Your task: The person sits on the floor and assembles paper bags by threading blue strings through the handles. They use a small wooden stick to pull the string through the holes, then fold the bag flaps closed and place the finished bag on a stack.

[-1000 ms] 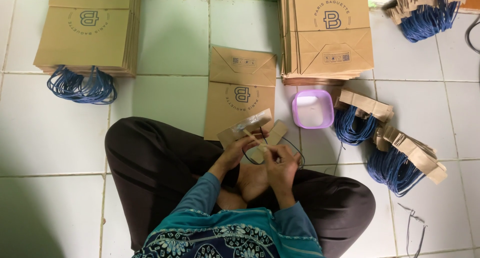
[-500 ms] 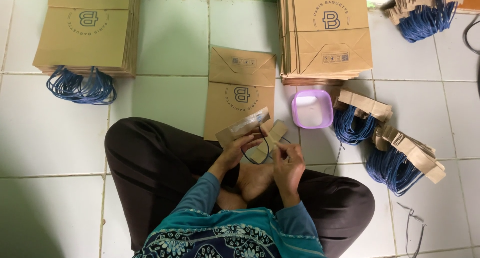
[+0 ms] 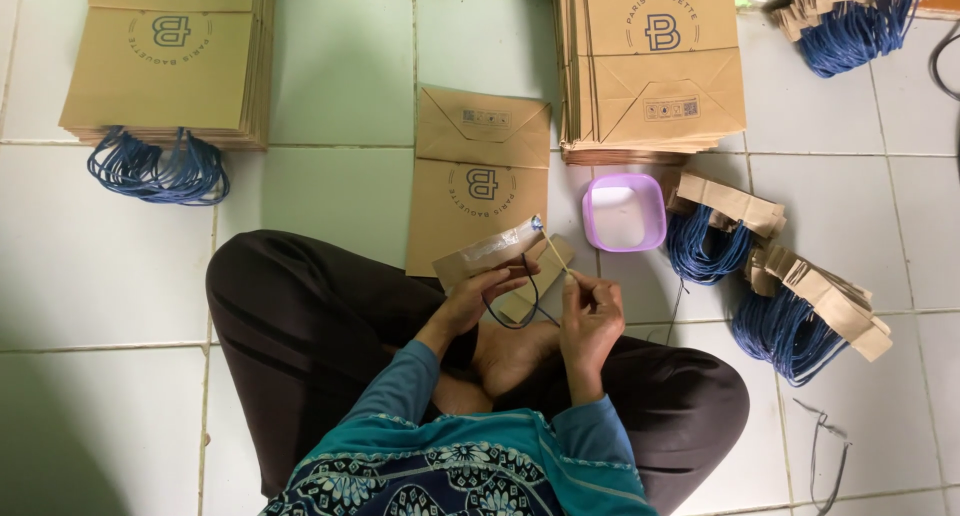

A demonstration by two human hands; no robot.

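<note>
I sit cross-legged on a white tiled floor. My left hand holds a brown cardboard handle strip with a dark cord loop hanging under it. My right hand pinches a thin stick whose tip touches the strip's right end. A second cardboard strip lies under the hands. A flat brown paper bag lies on the floor just in front of my knees.
A small purple tub stands right of the bag. Stacks of brown paper bags sit at the far left and far middle. Bundles of blue-corded cardboard handles lie to the right and at the top right.
My hands have drawn apart. The left hand lifted the strip and the right hand brought the stick's tip up to the strip's right end.
</note>
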